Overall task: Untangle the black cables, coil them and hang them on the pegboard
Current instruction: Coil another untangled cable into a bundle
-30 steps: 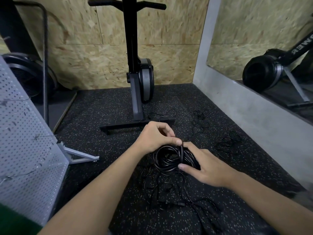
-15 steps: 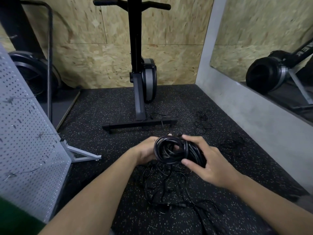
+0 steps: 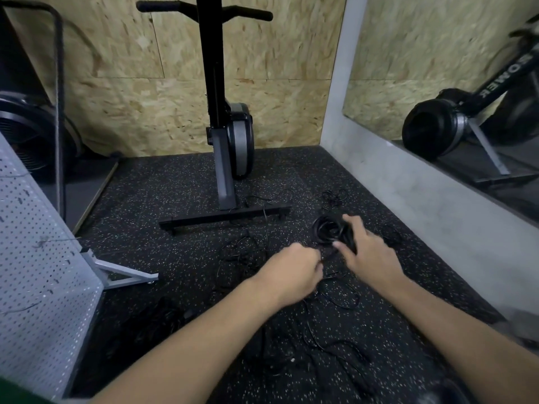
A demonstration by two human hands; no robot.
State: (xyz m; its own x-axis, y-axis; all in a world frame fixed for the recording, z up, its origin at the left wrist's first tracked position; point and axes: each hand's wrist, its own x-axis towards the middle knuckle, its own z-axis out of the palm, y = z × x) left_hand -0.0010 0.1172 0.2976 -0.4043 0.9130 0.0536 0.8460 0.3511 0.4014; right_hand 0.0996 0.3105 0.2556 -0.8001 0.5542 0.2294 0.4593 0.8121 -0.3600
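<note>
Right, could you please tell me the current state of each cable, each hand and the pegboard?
right hand: grips the coiled cable.
coiled cable: wound in loops, in the right hand.
left hand: fingers curled beside the coil; too blurred to tell whether it grips a strand.
loose cables: tangled, lying on the floor.
pegboard: standing, no black coil hung on the part in view.

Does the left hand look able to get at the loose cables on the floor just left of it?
Probably yes. The loose cables lie on open floor right beside the left hand, nothing between. Its fingers are curled, perhaps on a strand from the coil in the right hand.
</note>
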